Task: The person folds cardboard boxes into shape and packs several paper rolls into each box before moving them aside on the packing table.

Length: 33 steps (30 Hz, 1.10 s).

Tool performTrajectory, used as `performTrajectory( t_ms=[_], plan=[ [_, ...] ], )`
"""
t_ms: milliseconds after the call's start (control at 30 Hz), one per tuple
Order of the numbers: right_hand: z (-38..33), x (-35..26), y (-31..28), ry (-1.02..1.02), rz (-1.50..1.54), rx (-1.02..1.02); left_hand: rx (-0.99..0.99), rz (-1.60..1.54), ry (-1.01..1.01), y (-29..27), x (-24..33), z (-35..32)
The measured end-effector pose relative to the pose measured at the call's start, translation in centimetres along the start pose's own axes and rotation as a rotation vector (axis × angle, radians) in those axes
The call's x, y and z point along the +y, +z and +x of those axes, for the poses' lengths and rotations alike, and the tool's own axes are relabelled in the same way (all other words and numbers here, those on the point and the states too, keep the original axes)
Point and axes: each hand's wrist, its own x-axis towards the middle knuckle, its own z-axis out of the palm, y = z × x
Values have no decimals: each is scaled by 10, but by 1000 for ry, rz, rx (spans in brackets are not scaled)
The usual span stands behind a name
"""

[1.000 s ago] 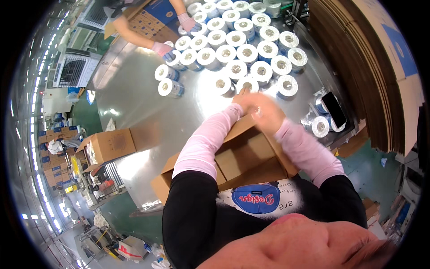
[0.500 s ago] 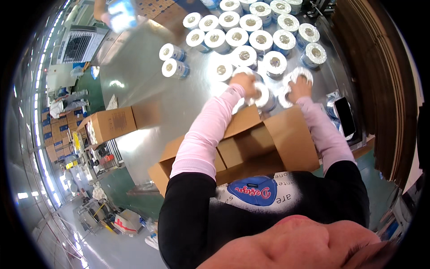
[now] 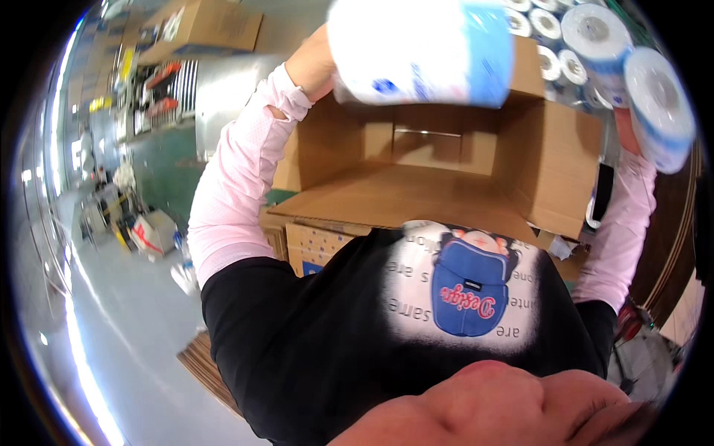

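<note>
My left hand point(image 3: 314, 65) grips a plastic-wrapped paper roll point(image 3: 416, 52), white with a light blue band, raised above the far part of an open cardboard box point(image 3: 401, 192). Its fingers are mostly hidden behind the roll. On the right, my right hand point(image 3: 628, 135) holds up two wrapped paper rolls, one round-ended roll point(image 3: 596, 33) and another roll point(image 3: 659, 104) beside it. Both are above and beyond the box's right flap point(image 3: 569, 167). The box's flaps stand outward, and bare inner walls show.
More wrapped rolls point(image 3: 547, 26) stand on the metal table behind the box. A dark phone point(image 3: 602, 186) lies by my right forearm. Another carton point(image 3: 216, 26) sits at the far left. A printed carton point(image 3: 316, 249) is below the box's near edge. Stacked brown cardboard point(image 3: 669, 215) lines the right side.
Both hands have lifted rolls from the group on the table and brought them up and apart, the left near the box's far left, the right outside its right flap. The view has shifted nearer the box.
</note>
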Motion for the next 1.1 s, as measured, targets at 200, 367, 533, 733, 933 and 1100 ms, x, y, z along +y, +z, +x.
performTrajectory(
  t_ms=[200, 367, 533, 733, 933, 1100],
  plan=[
    [1, -79, 30, -90, 87, -351, -26, -253, 43, -4, -11, -86],
    [25, -115, 87, -594, -749, -262, 186, 297, 27, 5, -4, -78],
    [35, -57, 118, -558, -610, -252, 29, 936, 311, 15, 23, -87],
    [25, -64, 127, -454, -808, -341, 7, 777, 171, 34, 21, -74],
    [1, -79, 141, -404, -883, -362, -170, 1141, 122, 65, -24, -46],
    [-16, -88, 165, -318, -979, -451, -376, 1359, 90, 99, -54, -34]
  ],
)
